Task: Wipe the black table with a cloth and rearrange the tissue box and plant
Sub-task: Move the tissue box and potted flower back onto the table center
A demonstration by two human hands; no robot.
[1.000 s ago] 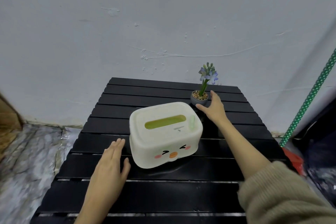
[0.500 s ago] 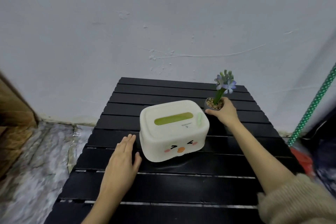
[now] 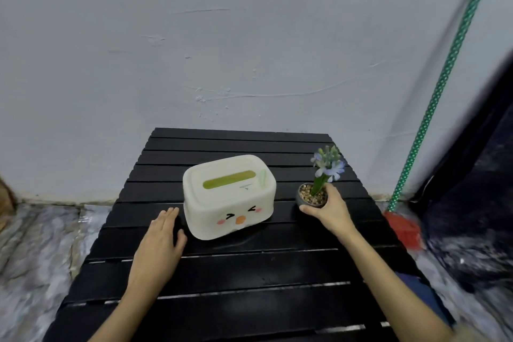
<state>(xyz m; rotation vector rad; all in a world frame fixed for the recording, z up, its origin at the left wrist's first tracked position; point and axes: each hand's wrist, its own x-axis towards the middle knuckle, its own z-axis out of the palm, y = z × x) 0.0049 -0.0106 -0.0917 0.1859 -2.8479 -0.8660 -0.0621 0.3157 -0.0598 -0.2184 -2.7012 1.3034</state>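
Note:
A cream tissue box (image 3: pixel 229 195) with a green slot and a cartoon face sits in the middle of the black slatted table (image 3: pixel 249 275). To its right is a small grey potted plant (image 3: pixel 312 197) with blue flowers; my right hand (image 3: pixel 330 209) wraps around the pot from the right side. My left hand (image 3: pixel 161 241) lies flat on the table, fingers together, just left of the tissue box and close to its side. No cloth is in view.
A pale wall (image 3: pixel 222 50) stands right behind the table. A broom with a green dotted handle (image 3: pixel 433 108) and red head (image 3: pixel 404 228) leans at the right. Grey marbled floor (image 3: pixel 36 244) lies on both sides.
My right hand has closed on the plant pot and carried it from behind the tissue box toward the table's right side and nearer me. My left hand stays beside the box.

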